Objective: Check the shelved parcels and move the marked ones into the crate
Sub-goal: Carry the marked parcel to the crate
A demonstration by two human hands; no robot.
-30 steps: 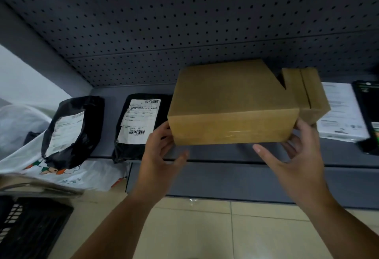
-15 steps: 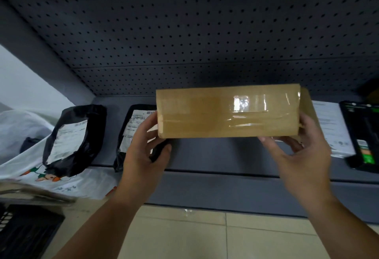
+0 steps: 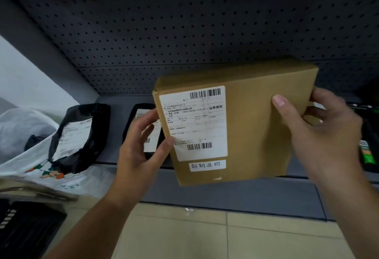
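Grey pegboard shelf (image 3: 225,192) behind a cardboard box (image 3: 256,127), label (image 3: 194,123) facing the camera; left hand (image 3: 139,152) pinches its 9 o'clock edge, right hand (image 3: 320,135) grips the 3 o'clock edge

Head-worn view looks forward and down (close) at the shelf (image 3: 235,193).

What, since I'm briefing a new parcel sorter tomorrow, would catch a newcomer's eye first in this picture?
The brown cardboard box held up mid-frame in front of the shelving draws the eye; the left hand grips its left edge and the right hand its right. Its face carries a white shipping label with barcodes and a small white sticker beneath. To the left, a black mailer bag lies on the grey shelf.
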